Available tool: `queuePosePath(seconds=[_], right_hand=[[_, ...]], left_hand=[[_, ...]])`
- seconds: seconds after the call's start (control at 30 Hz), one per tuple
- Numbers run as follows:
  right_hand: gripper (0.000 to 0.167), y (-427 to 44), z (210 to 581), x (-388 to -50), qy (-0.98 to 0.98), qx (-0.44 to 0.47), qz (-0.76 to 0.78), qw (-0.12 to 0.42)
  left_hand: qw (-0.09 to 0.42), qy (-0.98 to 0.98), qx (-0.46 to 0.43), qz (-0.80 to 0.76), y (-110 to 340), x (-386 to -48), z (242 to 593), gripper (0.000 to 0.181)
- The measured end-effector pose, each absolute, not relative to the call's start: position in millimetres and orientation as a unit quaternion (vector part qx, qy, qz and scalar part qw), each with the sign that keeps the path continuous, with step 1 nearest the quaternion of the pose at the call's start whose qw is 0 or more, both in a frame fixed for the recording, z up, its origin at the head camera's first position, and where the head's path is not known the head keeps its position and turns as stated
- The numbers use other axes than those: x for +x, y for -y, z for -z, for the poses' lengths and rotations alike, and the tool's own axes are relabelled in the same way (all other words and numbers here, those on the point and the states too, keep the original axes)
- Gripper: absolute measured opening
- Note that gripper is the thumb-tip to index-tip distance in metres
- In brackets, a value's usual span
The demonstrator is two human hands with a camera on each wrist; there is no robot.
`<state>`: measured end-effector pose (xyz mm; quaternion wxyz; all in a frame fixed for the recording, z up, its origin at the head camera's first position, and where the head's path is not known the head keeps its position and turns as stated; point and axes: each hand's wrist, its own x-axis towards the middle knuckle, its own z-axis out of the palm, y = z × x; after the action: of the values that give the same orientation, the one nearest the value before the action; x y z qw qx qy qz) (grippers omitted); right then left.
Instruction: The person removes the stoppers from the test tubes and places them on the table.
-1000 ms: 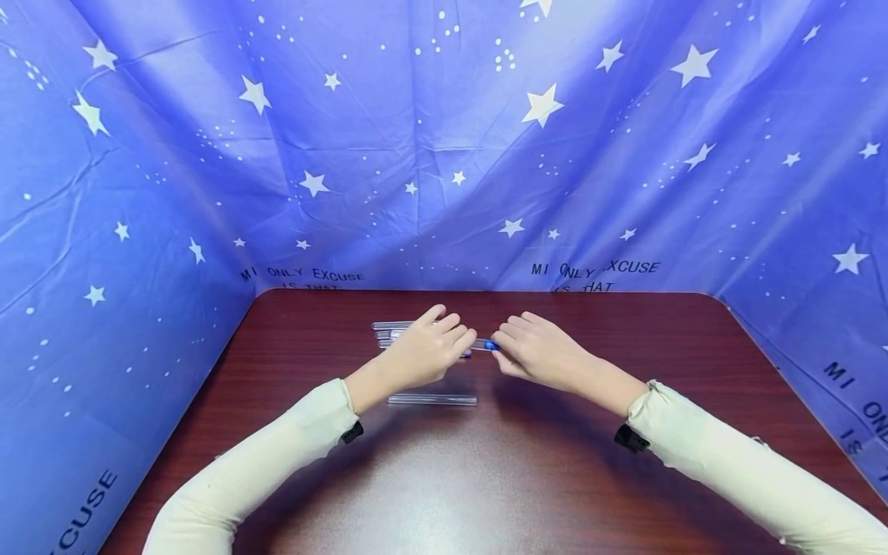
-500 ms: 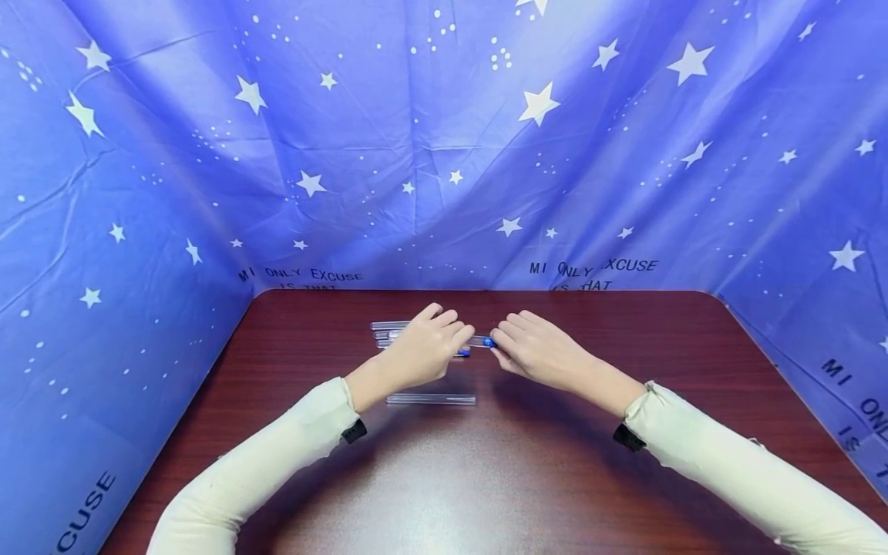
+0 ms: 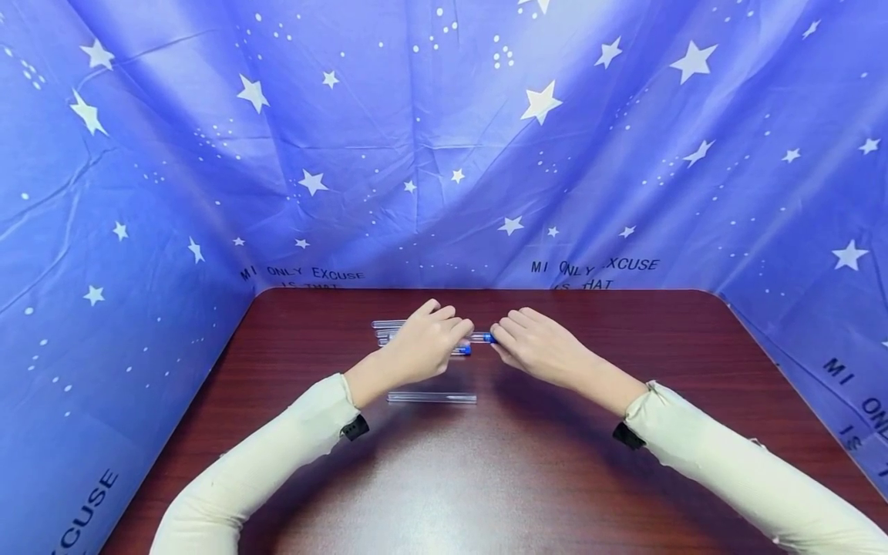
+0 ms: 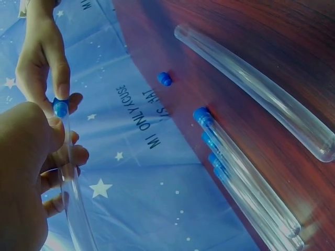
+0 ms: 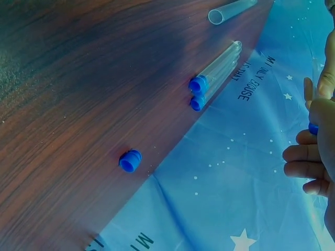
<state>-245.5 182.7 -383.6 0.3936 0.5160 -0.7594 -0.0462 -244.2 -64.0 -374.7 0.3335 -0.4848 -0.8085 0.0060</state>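
Note:
In the head view my left hand holds a clear test tube above the table, its mouth end pointing right. My right hand pinches a blue cap at that end. The left wrist view has thumb and fingers curled round the tube, and the cap against its mouth; how deep it sits is hard to tell. Behind my left hand lie several test tubes with blue caps, side by side. An uncapped test tube lies nearer to me.
A loose blue cap lies on the dark red wooden table; my hands hide it in the head view. A blue star-patterned curtain stands along the table's back and both sides.
Both hands have risen very slightly with the tube, which now lies more level. The grip on tube and cap looks the same. The other tubes have not moved.

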Motion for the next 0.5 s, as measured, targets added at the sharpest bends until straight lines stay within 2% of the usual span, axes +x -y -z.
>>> queuePosePath(seconds=[0.3, 0.5], right_hand=[[0.033, -182.0, 383.1, -242.7, 0.760, 0.503, 0.049, 0.409], [0.027, -181.8, 383.0, -240.9, 0.748, 0.504, 0.052, 0.428]], left_hand=[[0.301, 0.825, -0.478, 0.018, 64.3, -242.1, 371.3, 0.009], [0.288, 0.829, -0.478, 0.024, 64.6, -242.1, 371.3, 0.009]])
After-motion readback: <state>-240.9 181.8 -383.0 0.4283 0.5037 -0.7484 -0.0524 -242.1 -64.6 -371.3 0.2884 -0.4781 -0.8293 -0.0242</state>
